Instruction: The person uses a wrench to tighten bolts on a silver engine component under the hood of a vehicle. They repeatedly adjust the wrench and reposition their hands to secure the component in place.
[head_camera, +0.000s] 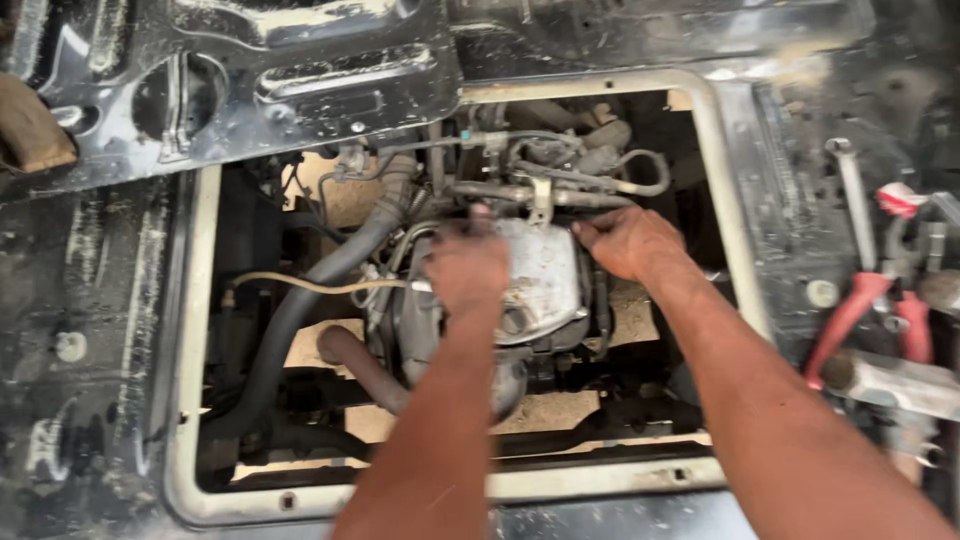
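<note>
From my head camera I look straight down through a pale-framed rectangular opening (205, 330) in a dusty black sheet-metal floor (90, 300), and both my bare arms reach into it. My left hand (467, 268) lies knuckles-up on the near left part of the dull silver cast-metal engine cover (545, 270) that sits in the middle of the opening; its fingers curl down over the cover's upper edge, towards a thin metal pipe (500, 190) running across behind it, but whether that grip is clenched on something or only pressing I cannot tell, since the fingertips are hidden. My right hand (632, 243) comes in from the other side, its fingers bent and pinched at the cover's top right corner, just beside a small upright metal bracket (541, 200); what it grasps, if anything, is hidden too. The two hands flank the cover, which reads as steadying it from both sides. A thick grey rubber hose (320, 285) sweeps down to the left of the engine, and a thin cream-coloured tube (300, 284) crosses it towards my left wrist. Off to the right, on the floor panel, red-handled pliers (865, 310) and a slim steel spanner (852, 195) lie within easy reach of my right arm, well apart from the opening.
</note>
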